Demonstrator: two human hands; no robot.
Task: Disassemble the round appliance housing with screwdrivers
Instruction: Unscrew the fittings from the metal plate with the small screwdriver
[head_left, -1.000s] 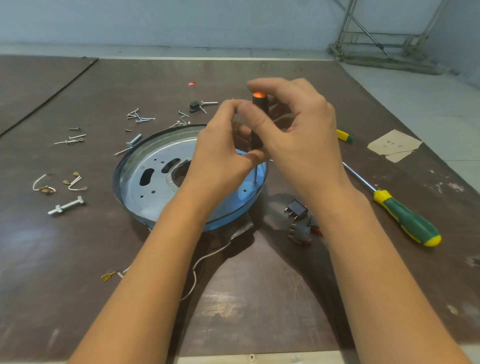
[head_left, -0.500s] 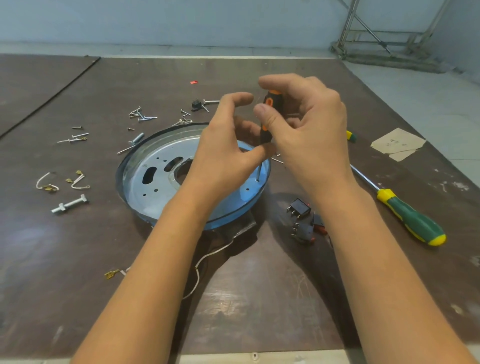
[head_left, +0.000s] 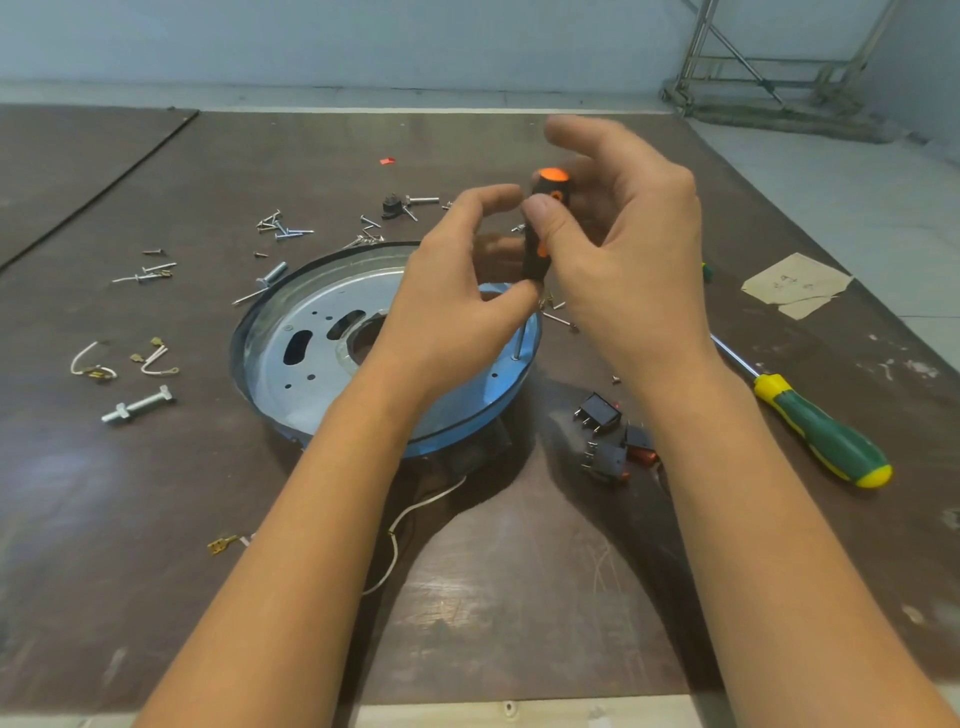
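Observation:
The round appliance housing (head_left: 311, 364), a metal disc with a blue rim, lies flat on the brown table. A black and orange screwdriver (head_left: 537, 249) stands upright over its right rim, with the shaft tip (head_left: 518, 349) down on the metal. My right hand (head_left: 628, 270) pinches the handle, thumb in front, while its index finger lifts away above the orange cap. My left hand (head_left: 447, 301) curls around the handle from the left, thumb against the handle's lower end. The hands hide the middle of the housing.
A green and yellow screwdriver (head_left: 821, 431) lies at the right. Black switches (head_left: 602, 431) sit just right of the housing. Loose screws (head_left: 283, 228), a bolt (head_left: 137, 405) and wire pieces (head_left: 93, 364) lie at the left. A white wire (head_left: 405, 519) trails forward.
My right hand's fingers have lifted off the top of the handle, uncovering the orange cap. The left index finger has drawn back a little. The screwdriver stays upright on the same spot.

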